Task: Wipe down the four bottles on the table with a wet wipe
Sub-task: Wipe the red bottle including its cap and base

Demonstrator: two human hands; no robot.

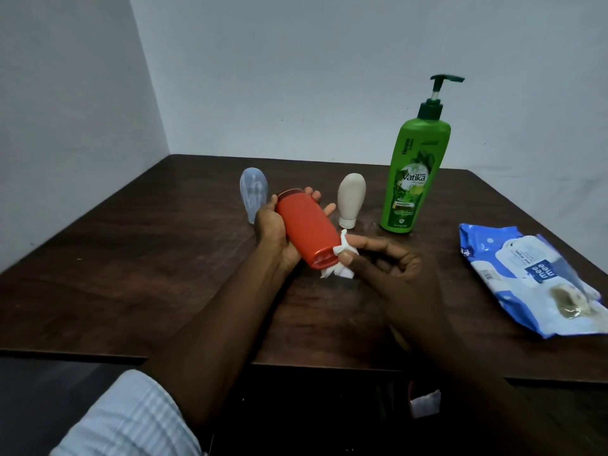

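Right hand: I see my right hand pinching a crumpled white wet wipe between thumb and forefinger, with the other fingers loosely curled.
Left hand: my left hand cradles a smooth red plastic bottle from below. The fingers are wrapped round it and their tips show past its far side.
Contact: the wipe touches the red bottle's near end. The bottle is tilted above the table, with its far end pointing away and to the left.
Room: both hands hover over the middle of the dark wood-grain table. I have bare tabletop to the left and towards the near edge. The far-left corner of the table sits in the corner of the plain pale walls.
Count: four bottles, one in hand and three standing behind it; one wipe; one pack.
Standing bottles: a translucent clear oval bottle stands rounded end up, partly hidden behind my left hand. A matte beige oval squeeze bottle stands on its white cap. A tall glossy green pump bottle with a printed label and a dark green pump head stands furthest right.
Pack: a crinkled blue-and-white soft plastic wipes pack lies flat near the right edge, well apart from the bottles.
Sleeve: a pale striped sleeve shows at the lower left.
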